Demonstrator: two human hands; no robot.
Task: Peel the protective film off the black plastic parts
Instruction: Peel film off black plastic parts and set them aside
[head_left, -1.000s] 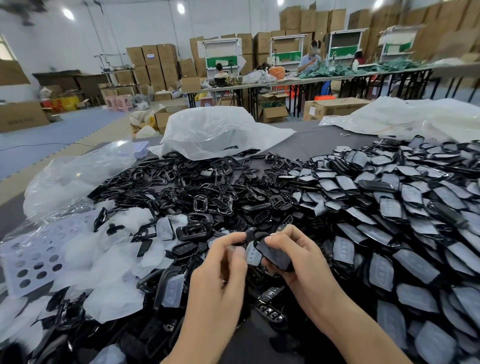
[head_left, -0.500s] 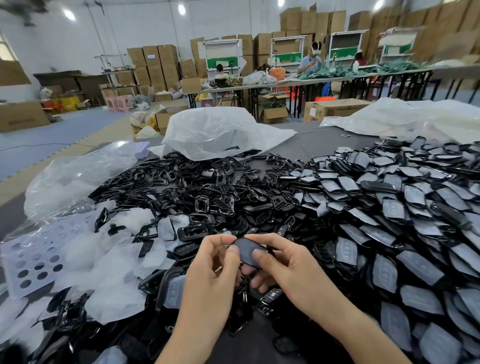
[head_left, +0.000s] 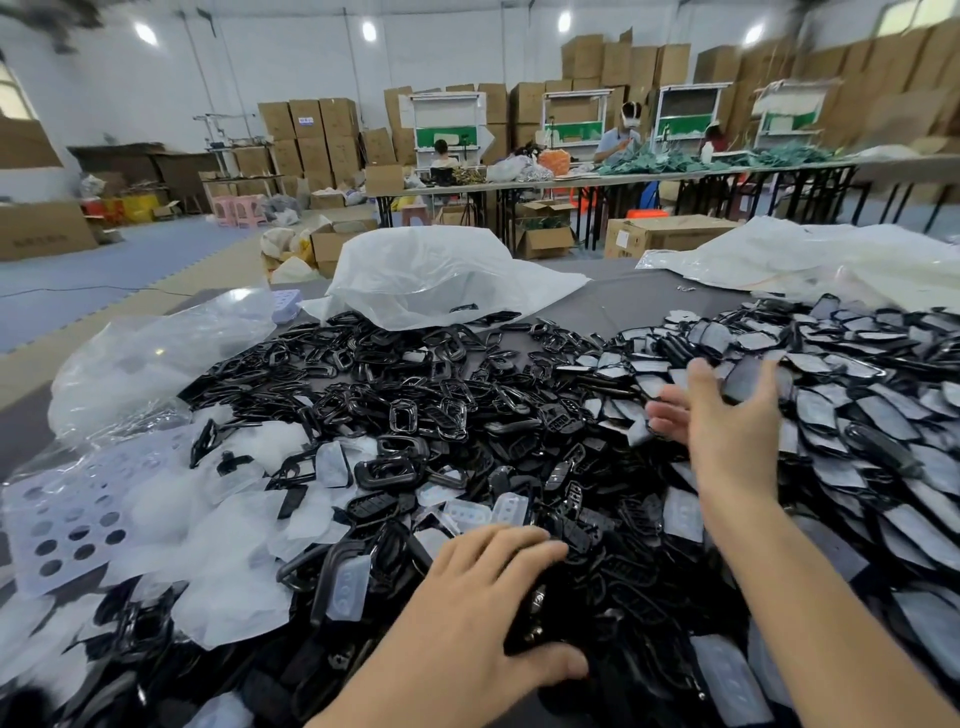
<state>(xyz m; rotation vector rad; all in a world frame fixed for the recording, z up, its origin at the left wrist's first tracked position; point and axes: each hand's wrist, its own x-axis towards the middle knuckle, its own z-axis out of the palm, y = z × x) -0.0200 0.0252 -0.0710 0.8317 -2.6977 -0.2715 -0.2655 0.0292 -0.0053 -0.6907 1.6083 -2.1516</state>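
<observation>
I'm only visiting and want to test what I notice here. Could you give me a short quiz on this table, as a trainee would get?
1. True or false: the right hand is stretched out farther across the table than the left hand.
2. The left hand is on: A) a cardboard box, B) the heap of black parts, C) the floor.
3. What large thing lies at the far side of the table, just behind the black parts?

Key: 1 true; 2 B; 3 a white plastic bag.
</observation>
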